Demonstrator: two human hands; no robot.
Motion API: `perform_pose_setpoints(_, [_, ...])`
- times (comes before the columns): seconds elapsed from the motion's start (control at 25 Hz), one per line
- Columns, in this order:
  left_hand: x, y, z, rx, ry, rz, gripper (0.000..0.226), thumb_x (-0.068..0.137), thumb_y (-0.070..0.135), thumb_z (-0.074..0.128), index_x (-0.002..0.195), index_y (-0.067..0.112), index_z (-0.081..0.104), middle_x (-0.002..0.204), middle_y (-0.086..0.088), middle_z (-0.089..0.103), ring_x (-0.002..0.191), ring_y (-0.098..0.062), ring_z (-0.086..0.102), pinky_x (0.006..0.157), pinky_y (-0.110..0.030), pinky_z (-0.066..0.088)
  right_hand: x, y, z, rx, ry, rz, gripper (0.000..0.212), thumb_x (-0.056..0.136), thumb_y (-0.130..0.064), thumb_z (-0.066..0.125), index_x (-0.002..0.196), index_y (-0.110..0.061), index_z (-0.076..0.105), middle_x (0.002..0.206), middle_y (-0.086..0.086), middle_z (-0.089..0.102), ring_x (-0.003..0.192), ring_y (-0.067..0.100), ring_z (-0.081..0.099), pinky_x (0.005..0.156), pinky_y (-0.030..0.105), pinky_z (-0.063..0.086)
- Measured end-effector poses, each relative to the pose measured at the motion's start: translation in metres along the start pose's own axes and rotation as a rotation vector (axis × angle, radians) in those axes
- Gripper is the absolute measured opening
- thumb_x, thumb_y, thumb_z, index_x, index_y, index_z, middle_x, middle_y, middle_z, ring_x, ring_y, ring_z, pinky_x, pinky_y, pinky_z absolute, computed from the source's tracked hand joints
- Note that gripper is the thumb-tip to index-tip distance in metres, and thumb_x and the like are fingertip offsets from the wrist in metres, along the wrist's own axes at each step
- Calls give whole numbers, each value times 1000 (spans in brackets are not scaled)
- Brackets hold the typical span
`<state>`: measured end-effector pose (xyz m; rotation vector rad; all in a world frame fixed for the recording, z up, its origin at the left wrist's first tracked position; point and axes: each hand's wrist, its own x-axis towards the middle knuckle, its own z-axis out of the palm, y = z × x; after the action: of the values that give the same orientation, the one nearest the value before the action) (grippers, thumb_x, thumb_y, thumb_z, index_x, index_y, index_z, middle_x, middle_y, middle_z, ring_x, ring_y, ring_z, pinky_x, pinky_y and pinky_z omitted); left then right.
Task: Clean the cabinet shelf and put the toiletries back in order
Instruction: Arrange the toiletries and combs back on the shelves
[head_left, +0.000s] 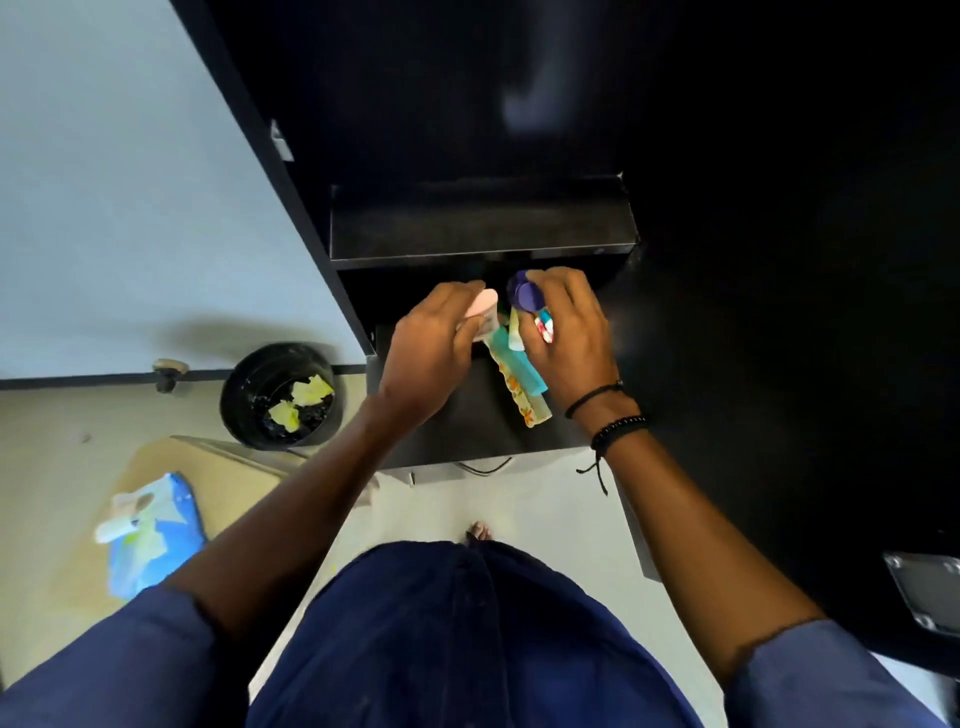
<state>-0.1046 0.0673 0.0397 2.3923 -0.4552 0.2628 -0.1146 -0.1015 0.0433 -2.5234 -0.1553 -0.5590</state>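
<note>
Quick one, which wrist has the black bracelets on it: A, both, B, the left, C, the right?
C: the black bracelets circle the wrist of the right hand, which grips the purple-capped bottle; the wrist of the left hand is bare.

Shelf (467, 415) matt black; bin (280, 395) glossy, perhaps plastic

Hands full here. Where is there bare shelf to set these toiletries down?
The upper shelf shows bare wall to wall. On the lower shelf, the front strip below the left hand, left of the floral-print item, is bare. Crowded: between that hand's pink-capped bottle and the right hand gripping the purple-capped bottle.
</note>
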Motion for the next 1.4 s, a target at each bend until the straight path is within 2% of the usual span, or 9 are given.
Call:
perform_pose_setpoints(0.08, [-2, 11, -28, -45, 55, 35, 34, 91, 14, 57, 124, 11, 57, 120, -6, 60, 107, -18, 59, 88, -28, 48, 2, -23, -18, 148, 36, 20, 34, 83, -14, 67, 115, -6, 60, 113, 9, 58, 103, 7, 53, 91, 13, 43])
perform_pose_setpoints(0.16, [-1, 20, -62, -89, 82, 64, 35, 92, 18, 57, 127, 14, 55, 122, -3, 58, 109, -16, 58, 88, -29, 53, 7, -46, -34, 231, 72, 31, 38, 81, -14, 69, 117, -8, 60, 114, 6, 58, 102, 1, 52, 92, 14, 47])
perform_pose_setpoints(0.4, [11, 45, -154, -121, 198, 91, 39, 91, 28, 61, 129, 20, 54, 125, 3, 58, 111, -12, 57, 87, -21, 53, 36, -125, -75, 310, 88, 51, 47, 78, -17, 72, 122, -16, 55, 115, -2, 59, 103, 11, 61, 88, 31, 56])
perform_pose_setpoints(0.72, [36, 79, -252, -216, 346, 187, 50, 83, 33, 70, 129, 22, 55, 127, 4, 61, 110, -14, 62, 90, -32, 55, 75, -217, -141, 414, 178, -13, 52, 76, -15, 77, 120, -14, 49, 109, -2, 64, 97, 8, 64, 83, 19, 56])
perform_pose_setpoints(0.96, [73, 129, -327, -199, 471, 298, 50, 78, 39, 72, 124, 23, 58, 115, 7, 67, 90, -3, 62, 76, -10, 48, 124, -260, -198, 492, 293, -162, 47, 74, -12, 79, 112, -13, 52, 100, -4, 65, 87, 4, 66, 74, 16, 55])
perform_pose_setpoints(1.12, [98, 165, -374, -200, 567, 358, 49, 77, 39, 74, 120, 23, 60, 106, 9, 68, 82, -2, 63, 71, -8, 48, 163, -280, -242, 517, 366, -276, 45, 73, -14, 80, 109, -12, 53, 96, -4, 67, 85, 6, 67, 74, 20, 57])
perform_pose_setpoints(1.2, [111, 186, -398, -204, 621, 411, 46, 76, 40, 75, 117, 23, 62, 104, 11, 68, 81, 0, 64, 71, -12, 53, 184, -292, -267, 535, 401, -339, 45, 72, -13, 81, 108, -12, 54, 97, -1, 68, 86, 8, 68, 76, 21, 56])
perform_pose_setpoints(1.32, [131, 216, -431, -211, 713, 479, 41, 74, 40, 75, 109, 22, 65, 96, 9, 71, 77, -3, 67, 73, -31, 58, 212, -310, -304, 568, 455, -410, 44, 71, -10, 81, 106, -11, 54, 98, 5, 68, 86, 11, 69, 74, 20, 55])
perform_pose_setpoints(1.4, [143, 236, -451, -180, 764, 505, 40, 73, 42, 75, 107, 21, 66, 92, 8, 71, 73, -4, 68, 72, -32, 58, 229, -323, -329, 563, 495, -456, 43, 72, -12, 80, 106, -11, 54, 98, 7, 67, 85, 12, 69, 73, 21, 56])
